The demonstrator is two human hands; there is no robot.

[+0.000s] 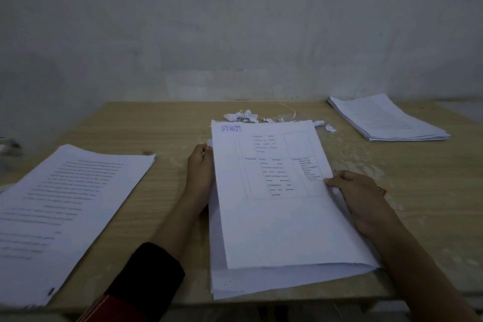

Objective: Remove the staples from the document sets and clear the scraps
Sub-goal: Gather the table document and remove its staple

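Head view: document set is lying at the near middle of the bench, its top sheets sitting skewed over the lower ones. Left grip is curling round its left edge; right grip is pinching its right edge, thumb on top. Torn scraps are lying just beyond its far edge. 2 other piles are resting apart: left stack at near left, right stack at far right.
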